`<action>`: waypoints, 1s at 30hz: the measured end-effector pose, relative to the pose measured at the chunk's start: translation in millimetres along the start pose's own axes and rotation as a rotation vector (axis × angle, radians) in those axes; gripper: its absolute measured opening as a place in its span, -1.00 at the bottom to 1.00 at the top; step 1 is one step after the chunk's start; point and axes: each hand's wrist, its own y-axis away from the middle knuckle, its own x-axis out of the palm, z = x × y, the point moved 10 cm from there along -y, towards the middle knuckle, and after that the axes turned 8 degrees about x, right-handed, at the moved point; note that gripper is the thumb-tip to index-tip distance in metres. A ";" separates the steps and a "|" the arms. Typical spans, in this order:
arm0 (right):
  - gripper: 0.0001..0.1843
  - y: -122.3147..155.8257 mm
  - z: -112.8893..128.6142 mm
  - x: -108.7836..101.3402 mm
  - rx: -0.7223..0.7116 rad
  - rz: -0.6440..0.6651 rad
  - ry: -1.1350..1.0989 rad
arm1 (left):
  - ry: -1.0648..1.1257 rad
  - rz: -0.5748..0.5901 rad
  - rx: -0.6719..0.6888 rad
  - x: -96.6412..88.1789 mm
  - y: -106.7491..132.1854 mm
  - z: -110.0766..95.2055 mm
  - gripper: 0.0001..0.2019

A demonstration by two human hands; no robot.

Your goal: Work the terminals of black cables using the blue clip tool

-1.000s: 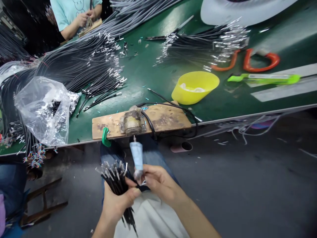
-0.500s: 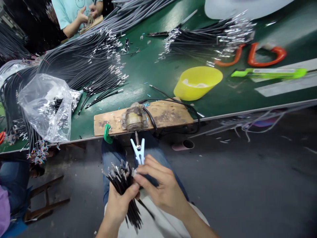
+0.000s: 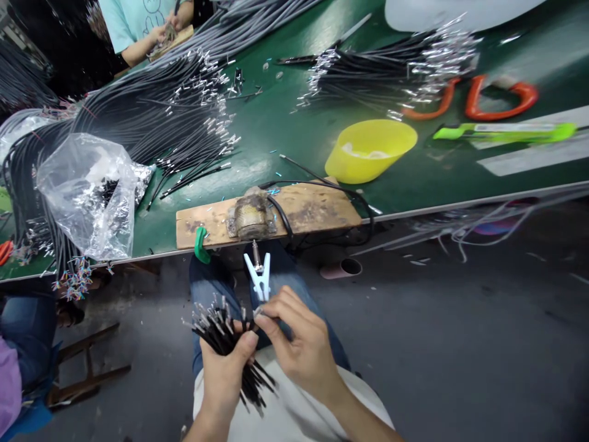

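My left hand [image 3: 225, 374] is closed around a bundle of short black cables [image 3: 214, 334] with bare silvery ends fanning out at the top. Beside it, my right hand [image 3: 297, 344] pinches the silvery tip of one cable [image 3: 257, 312] between thumb and fingers. Just above those fingertips is a light blue clothes peg [image 3: 260, 276], fixed to the metal shaft [image 3: 256, 252] of a small grimy motor [image 3: 252, 216]. The motor is mounted on a wooden board [image 3: 317, 209] at the table edge. The lower cable ends hang over my lap.
On the green table [image 3: 271, 135] lie long cables [image 3: 138, 110], a clear plastic bag [image 3: 87, 190], a yellow cup [image 3: 368, 150], another cable bundle [image 3: 377, 67], orange-handled scissors [image 3: 501, 113] and a green cutter [image 3: 515, 132]. A co-worker's hands [image 3: 168, 27] work at the far left.
My right hand's fingers have shifted slightly with a cable tip. The bundle has fanned out and tilted to the left in my left hand. The view has moved a little.
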 end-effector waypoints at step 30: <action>-0.75 2.9 -47.6 17.6 0.377 0.236 -0.504 | 0.047 0.237 -0.129 19.8 -9.9 39.0 -0.50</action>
